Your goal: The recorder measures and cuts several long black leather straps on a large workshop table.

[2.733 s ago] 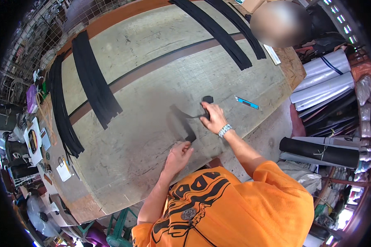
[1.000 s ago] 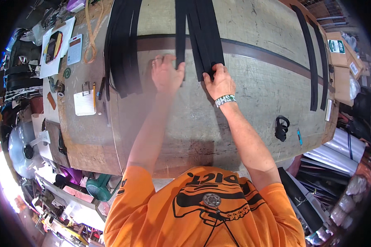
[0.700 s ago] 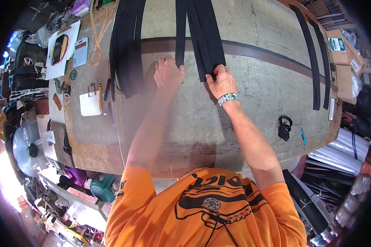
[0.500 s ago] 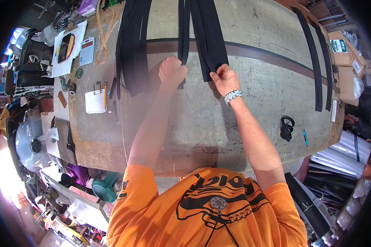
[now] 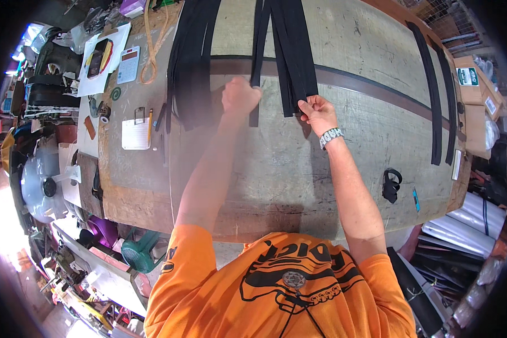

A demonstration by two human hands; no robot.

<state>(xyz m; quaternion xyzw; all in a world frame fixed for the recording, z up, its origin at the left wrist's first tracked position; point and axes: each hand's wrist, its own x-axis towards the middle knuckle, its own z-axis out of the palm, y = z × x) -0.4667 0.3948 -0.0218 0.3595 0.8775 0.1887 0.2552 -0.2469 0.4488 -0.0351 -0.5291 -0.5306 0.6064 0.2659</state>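
Note:
On the worktable, my left hand is closed around a narrow black strip that runs away toward the far edge. My right hand pinches the near end of a wider bundle of black strips, its wrist wearing a patterned band. A larger bundle of black strips lies left of my left hand, partly blurred. A small looped black strip and a blue utility knife rest to the right.
More black strips lie at the right end. A notepad with pencil, a calculator and a tan cord are on the left. Cardboard boxes and silver rolls sit beyond the right edge.
My hands moved from the looped strip to the long strips. My left hand went from spread fingers to closed; both hands have since shifted slightly right in the picture.

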